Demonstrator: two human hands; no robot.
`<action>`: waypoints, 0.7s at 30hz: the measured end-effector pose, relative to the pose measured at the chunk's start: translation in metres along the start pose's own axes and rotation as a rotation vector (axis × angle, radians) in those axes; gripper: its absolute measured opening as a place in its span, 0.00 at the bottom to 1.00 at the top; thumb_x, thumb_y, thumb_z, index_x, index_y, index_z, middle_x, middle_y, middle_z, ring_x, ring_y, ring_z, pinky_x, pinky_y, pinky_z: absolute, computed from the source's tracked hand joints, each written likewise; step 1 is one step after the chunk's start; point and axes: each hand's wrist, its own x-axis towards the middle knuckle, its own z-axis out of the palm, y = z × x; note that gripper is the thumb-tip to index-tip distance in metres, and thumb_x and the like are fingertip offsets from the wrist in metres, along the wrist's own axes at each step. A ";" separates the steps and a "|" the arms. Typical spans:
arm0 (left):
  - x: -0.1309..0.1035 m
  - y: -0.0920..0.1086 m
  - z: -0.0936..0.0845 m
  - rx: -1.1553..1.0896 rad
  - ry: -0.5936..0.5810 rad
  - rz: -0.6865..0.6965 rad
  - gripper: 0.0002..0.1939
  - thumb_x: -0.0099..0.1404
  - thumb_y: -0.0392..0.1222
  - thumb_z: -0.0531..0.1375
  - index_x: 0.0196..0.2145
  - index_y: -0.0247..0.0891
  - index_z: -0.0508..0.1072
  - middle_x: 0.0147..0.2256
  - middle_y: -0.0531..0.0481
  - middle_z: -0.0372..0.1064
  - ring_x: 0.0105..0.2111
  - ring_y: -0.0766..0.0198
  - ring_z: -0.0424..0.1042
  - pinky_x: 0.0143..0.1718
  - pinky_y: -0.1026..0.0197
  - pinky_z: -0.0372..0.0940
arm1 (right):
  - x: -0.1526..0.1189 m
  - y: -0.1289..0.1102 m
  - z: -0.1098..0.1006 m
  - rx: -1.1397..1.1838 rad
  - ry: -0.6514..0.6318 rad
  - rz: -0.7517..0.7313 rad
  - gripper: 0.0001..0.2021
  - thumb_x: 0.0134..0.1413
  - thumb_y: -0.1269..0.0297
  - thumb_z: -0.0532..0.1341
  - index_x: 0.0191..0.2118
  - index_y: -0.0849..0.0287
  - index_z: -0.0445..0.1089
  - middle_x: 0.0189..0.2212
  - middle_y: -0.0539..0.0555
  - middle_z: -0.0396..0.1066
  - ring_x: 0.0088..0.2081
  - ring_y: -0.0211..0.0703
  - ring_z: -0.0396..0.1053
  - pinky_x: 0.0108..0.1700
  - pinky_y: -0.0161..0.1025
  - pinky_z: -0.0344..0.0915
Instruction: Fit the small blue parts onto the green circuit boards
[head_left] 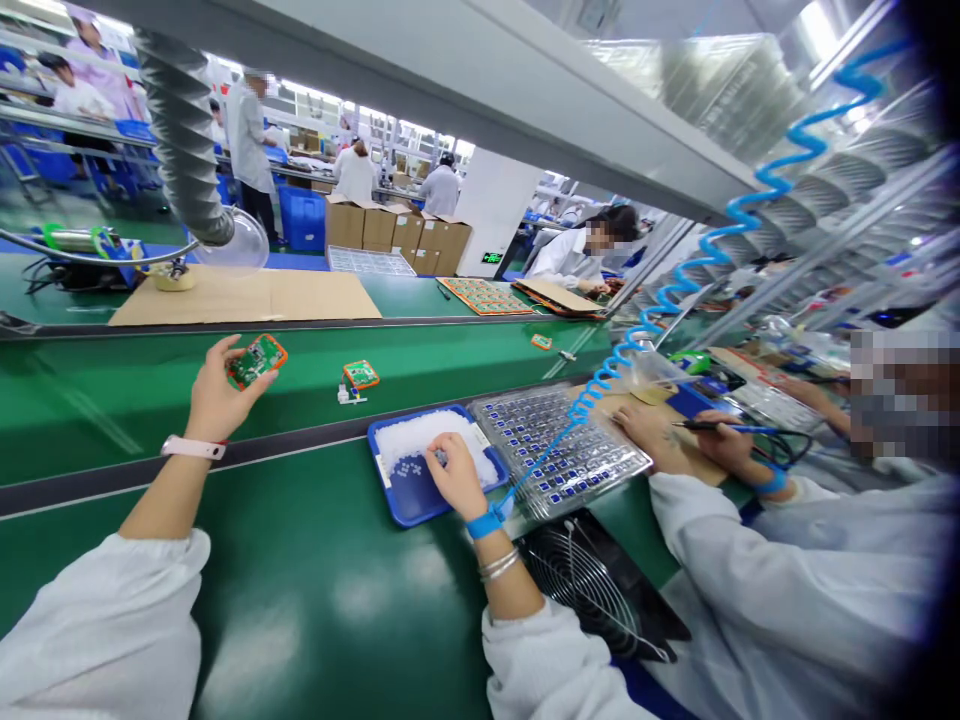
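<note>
My left hand (215, 392) grips a green circuit board (259, 362) with an orange edge by its sides, raised over the green conveyor belt. Over a blue tray (401, 508) is my right hand (456, 475), its thumb and fingers pinched together. Whatever sits between those fingertips is too small to make out. White small parts (405, 437) are heaped at the tray's far side, and a few lie scattered on its bare blue bottom. Another orange-edged board (361, 374) rests on the belt, with a small white connector piece (349, 395) beside it.
Right of the tray stands a clear blister tray (559, 440) of blue parts. A coiled blue cord (652, 312) runs to my right wristband. A black fan (592, 580) sits near my right forearm. A co-worker's hand (720, 440) holds a pen-like tool at right. Cardboard (255, 295) lies beyond the belt.
</note>
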 end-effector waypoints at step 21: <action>0.001 0.019 0.115 0.617 -0.468 0.113 0.24 0.60 0.56 0.51 0.45 0.35 0.69 0.43 0.37 0.66 0.45 0.46 0.64 0.41 0.53 0.60 | -0.008 0.005 0.012 -0.273 -0.100 0.040 0.04 0.50 0.74 0.56 0.28 0.59 0.65 0.33 0.54 0.62 0.38 0.44 0.60 0.44 0.42 0.59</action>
